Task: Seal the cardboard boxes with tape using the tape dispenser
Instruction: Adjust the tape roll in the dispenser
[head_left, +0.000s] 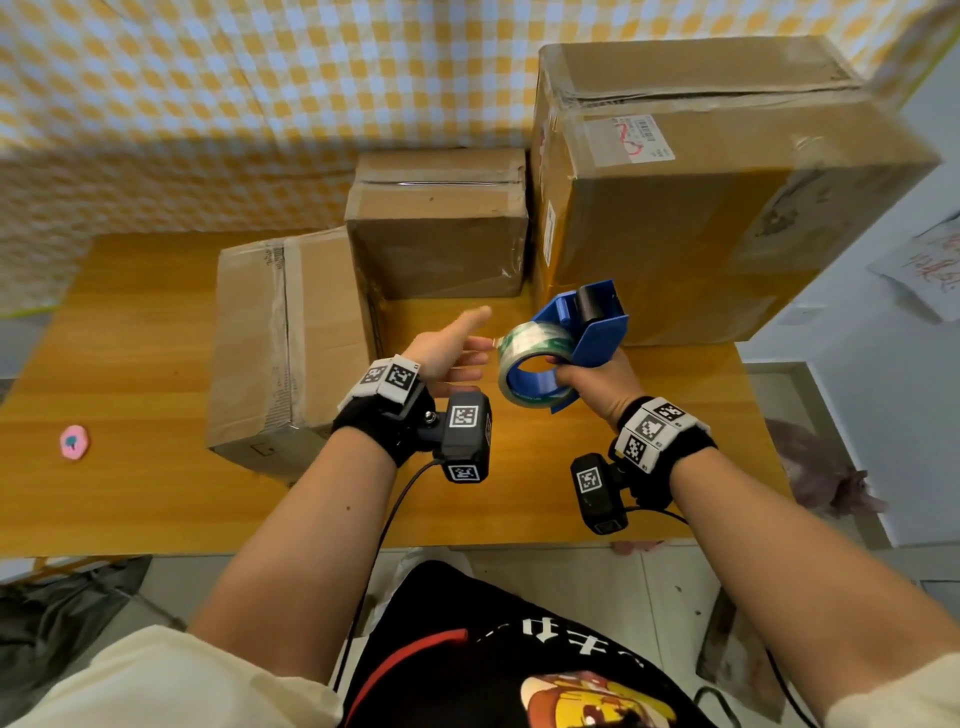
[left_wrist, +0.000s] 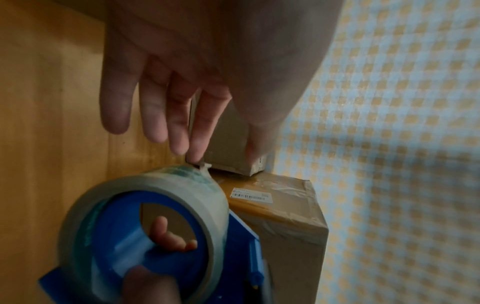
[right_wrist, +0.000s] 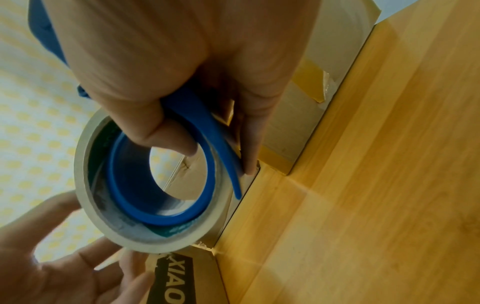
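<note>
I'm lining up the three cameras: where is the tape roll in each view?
Head: tape roll just right of centre, on the blue dispenser.
Left wrist: lower left.
Right wrist: left of centre.
Shared landmark: the dispenser's blue hub inside the roll.

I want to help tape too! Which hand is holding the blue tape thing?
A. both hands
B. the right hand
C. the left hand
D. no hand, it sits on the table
B: the right hand grips the blue tape dispenser; the left hand is open beside the roll.
</note>
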